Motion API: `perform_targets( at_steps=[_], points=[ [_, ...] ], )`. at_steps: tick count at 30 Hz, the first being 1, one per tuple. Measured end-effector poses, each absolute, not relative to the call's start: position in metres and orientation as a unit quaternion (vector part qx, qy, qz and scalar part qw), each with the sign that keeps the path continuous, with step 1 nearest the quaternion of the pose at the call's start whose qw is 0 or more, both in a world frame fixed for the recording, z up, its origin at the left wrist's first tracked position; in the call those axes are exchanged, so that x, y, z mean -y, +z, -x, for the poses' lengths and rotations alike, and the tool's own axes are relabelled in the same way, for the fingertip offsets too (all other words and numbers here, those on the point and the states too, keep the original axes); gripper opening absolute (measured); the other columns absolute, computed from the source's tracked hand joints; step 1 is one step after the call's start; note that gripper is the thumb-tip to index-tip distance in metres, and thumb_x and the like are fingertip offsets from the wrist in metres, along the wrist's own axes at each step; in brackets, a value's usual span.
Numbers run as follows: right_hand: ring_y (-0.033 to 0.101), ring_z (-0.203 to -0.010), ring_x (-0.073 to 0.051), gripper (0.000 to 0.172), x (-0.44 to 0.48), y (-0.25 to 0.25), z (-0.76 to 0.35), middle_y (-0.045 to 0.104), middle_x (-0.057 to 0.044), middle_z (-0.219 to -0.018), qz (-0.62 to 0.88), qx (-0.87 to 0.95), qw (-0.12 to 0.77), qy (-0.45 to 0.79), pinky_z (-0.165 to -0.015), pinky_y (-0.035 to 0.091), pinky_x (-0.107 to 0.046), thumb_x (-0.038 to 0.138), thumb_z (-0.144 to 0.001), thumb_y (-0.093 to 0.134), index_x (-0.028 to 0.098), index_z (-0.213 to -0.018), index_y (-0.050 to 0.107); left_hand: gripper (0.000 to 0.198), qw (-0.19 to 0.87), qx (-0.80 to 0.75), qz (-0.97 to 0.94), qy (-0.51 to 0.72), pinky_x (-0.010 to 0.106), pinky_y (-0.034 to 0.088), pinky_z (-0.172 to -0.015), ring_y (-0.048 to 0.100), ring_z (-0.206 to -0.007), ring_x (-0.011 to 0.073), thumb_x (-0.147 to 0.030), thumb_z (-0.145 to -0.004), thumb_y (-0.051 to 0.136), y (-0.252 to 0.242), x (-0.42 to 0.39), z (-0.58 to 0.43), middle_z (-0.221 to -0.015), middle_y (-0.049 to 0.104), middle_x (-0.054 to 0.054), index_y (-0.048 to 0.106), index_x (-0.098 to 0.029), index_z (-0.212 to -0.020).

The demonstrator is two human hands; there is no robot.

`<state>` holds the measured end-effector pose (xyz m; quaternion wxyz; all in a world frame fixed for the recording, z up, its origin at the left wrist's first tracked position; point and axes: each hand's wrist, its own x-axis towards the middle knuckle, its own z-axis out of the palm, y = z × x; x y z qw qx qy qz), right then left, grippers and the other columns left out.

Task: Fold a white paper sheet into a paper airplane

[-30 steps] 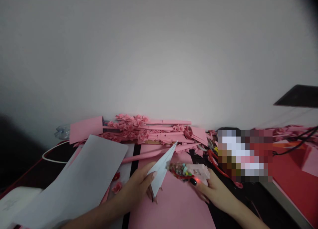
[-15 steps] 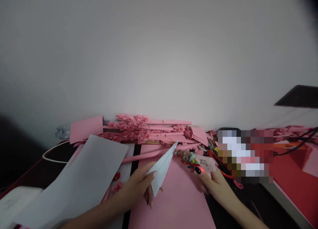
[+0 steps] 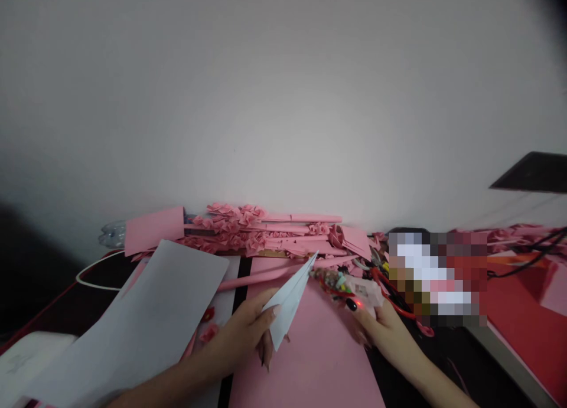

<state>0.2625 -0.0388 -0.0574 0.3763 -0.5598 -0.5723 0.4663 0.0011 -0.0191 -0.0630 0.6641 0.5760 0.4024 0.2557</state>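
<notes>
Between the thumb and fingers of my left hand (image 3: 254, 325) is a folded white paper (image 3: 290, 310), narrow and sharply pointed, its tip aimed up and to the right. My right hand (image 3: 381, 331) is closed around a glue gun (image 3: 341, 287) with a pale body, a colourful, lumpy front part and a small glowing red light. Its nozzle points left and sits close to the right edge of the white paper; whether they touch I cannot tell. Both hands are above a large pink sheet (image 3: 305, 361).
Pink paper flowers (image 3: 234, 225) and rolled pink tubes (image 3: 305, 218) lie along the wall. Large white sheets (image 3: 146, 313) are on the left, near a clear plastic bottle (image 3: 113, 235). Red-handled scissors (image 3: 396, 304) and red paper (image 3: 522, 319) are on the right. A patch there is blurred out.
Almost nothing differs. The glue gun has tilted very slightly in my right hand; my left hand and the folded paper stay in place.
</notes>
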Motion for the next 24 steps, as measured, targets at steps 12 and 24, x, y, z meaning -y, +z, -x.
perform_targets(
  at_steps=[12, 24],
  points=[
    [0.031, -0.044, -0.008, 0.045, 0.046, -0.060, -0.266, 0.038, 0.005, -0.054, 0.534, 0.622, 0.288, 0.494, -0.038, 0.029, -0.021, 0.062, -0.077, 0.053, 0.018, -0.074, 0.053, 0.047, 0.671, -0.404, -0.563, 0.264, 0.015, 0.035, -0.035, 0.051, -0.036, 0.0093, -0.043, -0.090, 0.042, -0.057, 0.019, -0.003, -0.051, 0.052, -0.005, 0.044, -0.015, -0.128],
    [0.029, -0.048, -0.010, 0.041, 0.043, -0.046, -0.261, 0.034, 0.004, -0.058, 0.513, 0.670, 0.294, 0.449, -0.042, 0.029, -0.022, 0.058, -0.081, 0.049, 0.018, -0.071, 0.052, 0.052, 0.684, -0.384, -0.556, 0.274, 0.014, 0.035, -0.032, 0.054, -0.035, 0.0101, -0.046, -0.090, 0.043, -0.059, 0.018, -0.003, -0.052, 0.056, -0.003, 0.041, -0.012, -0.128]
  ],
)
